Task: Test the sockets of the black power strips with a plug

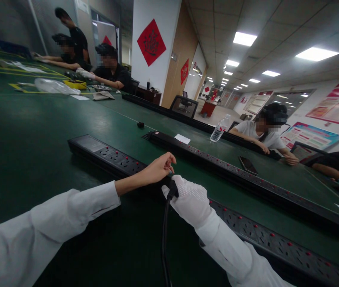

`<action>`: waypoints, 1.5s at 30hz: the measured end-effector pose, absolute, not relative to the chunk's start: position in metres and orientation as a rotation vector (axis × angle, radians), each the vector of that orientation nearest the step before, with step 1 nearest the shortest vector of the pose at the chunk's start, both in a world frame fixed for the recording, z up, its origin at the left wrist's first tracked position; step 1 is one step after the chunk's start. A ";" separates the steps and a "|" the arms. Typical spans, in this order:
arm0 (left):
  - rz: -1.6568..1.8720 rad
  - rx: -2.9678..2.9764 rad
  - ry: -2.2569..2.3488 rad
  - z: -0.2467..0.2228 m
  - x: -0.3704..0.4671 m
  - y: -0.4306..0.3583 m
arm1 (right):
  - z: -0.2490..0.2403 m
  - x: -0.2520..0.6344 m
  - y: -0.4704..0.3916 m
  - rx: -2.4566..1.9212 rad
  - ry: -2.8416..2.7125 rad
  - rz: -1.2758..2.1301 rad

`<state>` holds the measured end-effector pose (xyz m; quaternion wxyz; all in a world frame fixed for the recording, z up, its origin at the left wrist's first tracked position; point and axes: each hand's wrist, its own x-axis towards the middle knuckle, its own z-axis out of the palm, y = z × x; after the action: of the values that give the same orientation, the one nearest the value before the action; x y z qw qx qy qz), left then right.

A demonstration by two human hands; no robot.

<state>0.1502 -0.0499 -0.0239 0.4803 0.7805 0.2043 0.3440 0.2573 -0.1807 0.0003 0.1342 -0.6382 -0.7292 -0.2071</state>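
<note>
My right hand (192, 199), in a white dotted glove, grips a black plug (173, 190) from which a thick black cable (164, 239) hangs toward me. Just left of it, my bare left hand (160, 166) is held over a long black power strip (109, 157), its fingers curled together; whatever may be between them is hidden. The strip runs from the left middle to the lower right, passing behind both hands. Its top carries rows of sockets with small red lights or buttons. The plug's front end is concealed by the glove.
A second power strip (217, 163) lies beyond, parallel, on the green table (38, 131). Near it are a phone (247, 165), a water bottle (220, 128), a white paper (182, 138) and a small black part (140, 124). Several people sit around the table.
</note>
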 end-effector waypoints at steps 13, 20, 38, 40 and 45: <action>0.873 2.069 0.538 -0.029 0.150 -0.048 | 0.001 0.258 -0.181 -1.862 -2.123 -0.563; 0.826 2.242 0.615 -0.025 0.150 -0.051 | 0.001 0.258 -0.180 -1.881 -2.119 -0.544; 0.445 2.514 0.821 -0.011 0.133 -0.031 | 0.001 0.259 -0.177 -1.901 -2.083 -0.454; 0.411 2.532 0.882 -0.010 0.131 -0.032 | 0.000 0.259 -0.176 -1.885 -2.072 -0.431; 0.405 2.496 0.886 -0.010 0.132 -0.032 | -0.003 0.259 -0.179 -1.846 -2.036 -0.435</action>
<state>0.1319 -0.0319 -0.0104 0.2289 0.9069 0.3218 0.1472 0.2586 -0.1792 -0.0034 0.1786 -0.6528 -0.7199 -0.1537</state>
